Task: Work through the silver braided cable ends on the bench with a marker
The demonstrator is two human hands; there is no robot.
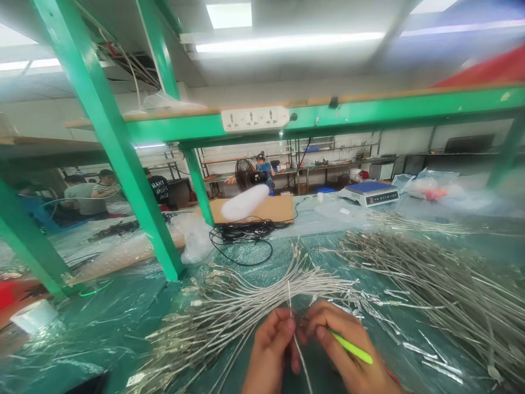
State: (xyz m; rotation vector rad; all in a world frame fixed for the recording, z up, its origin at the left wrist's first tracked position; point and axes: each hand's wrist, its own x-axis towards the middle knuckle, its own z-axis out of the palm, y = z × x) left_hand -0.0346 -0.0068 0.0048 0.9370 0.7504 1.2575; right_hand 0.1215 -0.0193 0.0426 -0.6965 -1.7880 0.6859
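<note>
My left hand (pixel 271 346) pinches a thin silver braided cable (pixel 302 364) between thumb and fingers, one end pointing up and the rest trailing down toward me. Close beside it, my right hand (pixel 342 336) is closed around a slim tool with a bright yellow-green handle (pixel 355 350). Its working end is hidden by the fingers near the cable, so its kind does not show. Behind both hands a fanned bundle of silver cables (pixel 250 303) with connector ends lies on the green table cover (pixel 110 328).
At right lies a large pile of similar cables (pixel 422 284), with silvery scraps (pixel 443 371) in front. Farther back are a coil of black cable (pixel 250 232), a digital scale (pixel 371 193) and a cardboard piece (pixel 283 210). A green post (pixel 135 175) rises at left. Several people sit beyond.
</note>
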